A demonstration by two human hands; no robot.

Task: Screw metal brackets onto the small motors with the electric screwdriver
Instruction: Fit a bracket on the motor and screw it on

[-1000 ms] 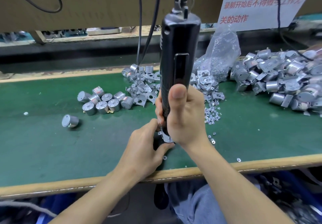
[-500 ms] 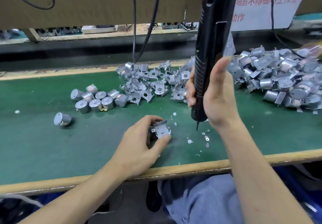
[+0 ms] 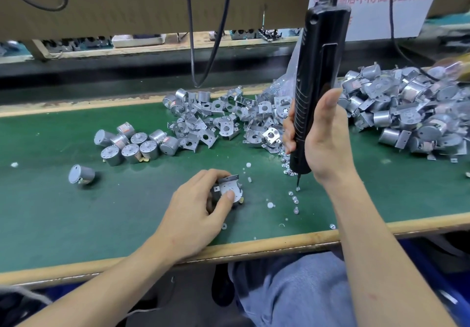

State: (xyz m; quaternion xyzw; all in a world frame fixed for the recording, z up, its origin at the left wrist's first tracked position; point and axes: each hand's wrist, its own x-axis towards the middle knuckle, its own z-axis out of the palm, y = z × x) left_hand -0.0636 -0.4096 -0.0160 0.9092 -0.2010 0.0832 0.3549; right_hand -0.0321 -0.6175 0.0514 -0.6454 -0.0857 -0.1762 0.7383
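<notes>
A green surface [image 3: 76, 225] is strewn with motors [image 3: 132, 146] and brackets [image 3: 203, 126]; the left hand [image 3: 195, 215] grips one motor [image 3: 230, 189], the right hand [image 3: 323, 138] the screwdriver [image 3: 320, 59].

Person in blue-grey trousers [image 3: 292, 291]
Left hand [image 3: 201, 207], right hand [image 3: 323, 143] and forearms [image 3: 376, 250] bare; the trousers faded, softly creased.

Green bench mat [image 3: 76, 225], wooden edge strip [image 3: 279, 244] along the near side. Cardboard panel [image 3: 127, 1] across the top, black cable [image 3: 191, 47] looping down in front of it. White sign [image 3: 381, 4] with red Chinese characters, top right. Clear plastic bag [image 3: 292, 65] at the back of the mat. Small white bits [image 3: 14, 164] scattered on the mat.
</notes>
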